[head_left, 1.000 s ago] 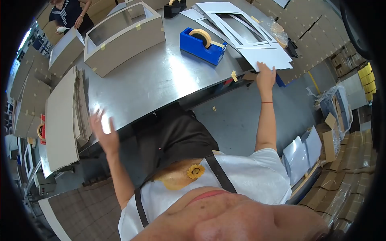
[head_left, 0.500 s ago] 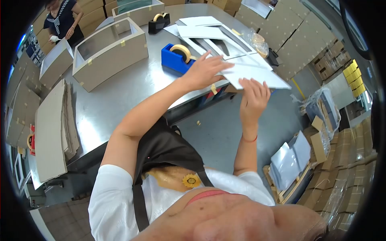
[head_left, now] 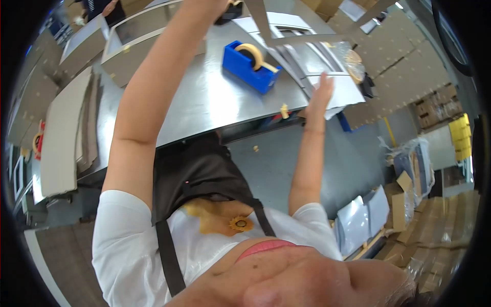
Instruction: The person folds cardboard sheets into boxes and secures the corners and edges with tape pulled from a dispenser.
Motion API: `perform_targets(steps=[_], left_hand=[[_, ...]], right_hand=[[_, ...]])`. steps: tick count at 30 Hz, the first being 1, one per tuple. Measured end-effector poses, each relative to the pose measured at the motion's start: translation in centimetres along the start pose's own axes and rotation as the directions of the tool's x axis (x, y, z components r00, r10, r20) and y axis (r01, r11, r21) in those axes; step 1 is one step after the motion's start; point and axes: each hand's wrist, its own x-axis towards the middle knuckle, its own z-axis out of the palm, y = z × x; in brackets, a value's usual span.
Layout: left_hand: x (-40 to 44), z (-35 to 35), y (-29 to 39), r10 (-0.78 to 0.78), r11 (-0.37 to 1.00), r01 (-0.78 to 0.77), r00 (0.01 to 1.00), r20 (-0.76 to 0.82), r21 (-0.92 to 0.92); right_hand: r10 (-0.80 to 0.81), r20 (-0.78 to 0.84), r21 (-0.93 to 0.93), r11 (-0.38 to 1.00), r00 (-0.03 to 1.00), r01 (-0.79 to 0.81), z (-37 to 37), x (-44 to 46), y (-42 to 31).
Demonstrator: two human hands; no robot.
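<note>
My left hand (head_left: 212,4) is raised at the top edge of the view, with its fingers mostly cut off. Beside it a pale cardboard window frame (head_left: 307,39) hangs above the table, partly out of view, apparently held by this hand. My right hand (head_left: 320,94) is by the near edge of a stack of white sheets and frames (head_left: 345,89). Its fingers are stretched out, slightly blurred, and nothing shows in their grasp. A blue tape dispenser (head_left: 250,69) with a cream roll stands between my arms.
Open-topped cardboard boxes (head_left: 123,64) stand at the table's far left. Flat cardboard sheets (head_left: 64,135) are stacked at the left end. Another person (head_left: 105,10) stands beyond the table. Wrapped packs (head_left: 360,215) and cartons lie on the floor at right.
My left hand has gone from the white sheets up to the top edge. A window frame now hangs in the air near it. My right hand has turned side-on by the stack.
</note>
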Motion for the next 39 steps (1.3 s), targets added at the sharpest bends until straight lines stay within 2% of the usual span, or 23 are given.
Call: perform_targets(steps=[1, 2, 4, 7, 9, 14, 16, 17, 19, 20, 21, 22, 24, 26, 27, 28, 30, 31, 32, 34, 35, 37, 39], left_hand=[[-0.5, -0.6, 2.1, 0.001, 0.999, -0.001, 1.0, -0.001, 0.039], [-1.0, -1.4, 4.3, -0.008, 0.987, -0.003, 0.997, -0.07, -0.158], [-1.1, -4.6, 8.1, 0.038, 0.951, -0.083, 0.987, -0.153, -0.299], [-5.2, -12.7, 11.0, -0.17, 0.836, 0.112, 0.984, -0.059, -0.538], [-7.3, -16.9, 12.8, -0.302, 0.679, 0.262, 0.951, 0.064, -0.686], [-14.1, -21.0, 18.8, -0.299, 0.731, 0.127, 0.943, -0.147, -0.67], [-17.3, -24.8, 19.5, -0.303, 0.568, 0.033, 0.938, -0.171, -0.822], [-19.0, -26.8, 19.5, -0.294, 0.577, 0.026, 0.939, -0.178, -0.816], [-21.2, -29.0, 19.5, -0.41, 0.701, 0.077, 0.857, -0.312, -0.709], [-21.8, -29.3, 19.7, -0.402, 0.703, 0.066, 0.859, -0.319, -0.708], [-22.3, -28.7, 19.9, -0.41, 0.903, 0.234, 0.717, -0.564, -0.359], [-22.7, -28.3, 19.9, -0.283, 0.89, 0.455, 0.571, -0.77, 0.011], [-24.5, -29.7, 19.1, -0.26, 0.864, 0.499, 0.548, -0.795, 0.061], [-26.8, -33.0, 18.0, -0.189, 0.579, 0.755, 0.492, -0.85, 0.308], [-27.8, -34.3, 17.1, -0.176, 0.562, 0.771, 0.464, -0.868, 0.299], [-27.1, -33.0, 17.4, -0.17, 0.568, 0.765, 0.471, -0.866, 0.305], [-26.1, -30.4, 17.6, -0.184, 0.744, 0.598, 0.613, -0.769, 0.299], [-27.0, -31.8, 17.3, -0.197, 0.771, 0.543, 0.701, -0.685, 0.334], [-27.6, -33.2, 16.8, -0.195, 0.771, 0.541, 0.702, -0.685, 0.335], [-27.6, -34.4, 16.0, 0.017, 0.712, 0.272, 0.914, -0.404, 0.647], [-27.4, -35.2, 15.7, 0.021, 0.715, 0.272, 0.912, -0.409, 0.644], [-26.2, -35.0, 16.1, -0.017, 0.522, 0.494, 0.821, -0.571, 0.695], [-24.4, -34.6, 16.4, -0.038, 0.552, 0.543, 0.775, -0.631, 0.633]], right_hand=[[-0.045, -0.033, -0.105, 0.994, 0.998, 0.041, 0.4, 3.1, -0.2], [-0.113, 0.006, -0.081, 0.99, 0.994, 0.113, 0.7, 5.5, -0.3], [-0.229, 0.046, -0.05, 0.972, 0.972, 0.231, 3.9, 6.5, -4.0], [-0.28, 0.09, 0.082, 0.959, 0.956, 0.273, 8.4, 4.2, -8.5], [-0.484, 0.105, -0.054, 0.869, 0.869, 0.491, 10.2, 2.9, -10.5], [-0.601, 0.162, 0.019, 0.795, 0.783, 0.606, 15.5, 0.0, -12.7], [-0.63, 0.307, 0.113, 0.769, 0.714, 0.63, 17.3, -2.9, -13.9], [-0.577, 0.34, 0.039, 0.798, 0.743, 0.601, 17.8, -4.0, -14.0], [-0.547, 0.39, 0.068, 0.819, 0.741, 0.569, 18.5, -6.4, -13.5], [-0.512, 0.44, 0.078, 0.84, 0.738, 0.537, 18.7, -7.7, -13.1], [-0.478, 0.472, 0.035, 0.85, 0.741, 0.526, 18.5, -9.1, -12.2], [-0.445, 0.502, -0.007, 0.855, 0.741, 0.518, 18.3, -10.4, -11.3], [-0.449, 0.55, -0.035, 0.83, 0.704, 0.557, 18.1, -13.4, -10.1], [-0.341, 0.605, -0.095, 0.866, 0.719, 0.49, 17.6, -14.3, -7.2], [-0.346, 0.606, -0.088, 0.866, 0.716, 0.492, 17.3, -14.7, -5.6], [-0.384, 0.586, -0.107, 0.836, 0.714, 0.538, 17.1, -15.1, -4.3], [-0.431, 0.566, -0.123, 0.799, 0.703, 0.588, 16.5, -15.5, -3.8], [-0.343, 0.596, -0.078, 0.875, 0.726, 0.478, 16.1, -15.8, -4.3], [-0.249, 0.63, -0.042, 0.935, 0.736, 0.352, 15.7, -16.0, -4.4], [-0.225, 0.657, -0.049, 0.94, 0.719, 0.339, 15.3, -16.0, -2.9], [-0.271, 0.644, -0.023, 0.928, 0.716, 0.373, 15.4, -16.3, -2.2], [-0.296, 0.641, -0.019, 0.916, 0.708, 0.4, 15.2, -16.6, -2.2], [-0.206, 0.686, -0.061, 0.939, 0.698, 0.337, 15.6, -16.8, -2.8]])
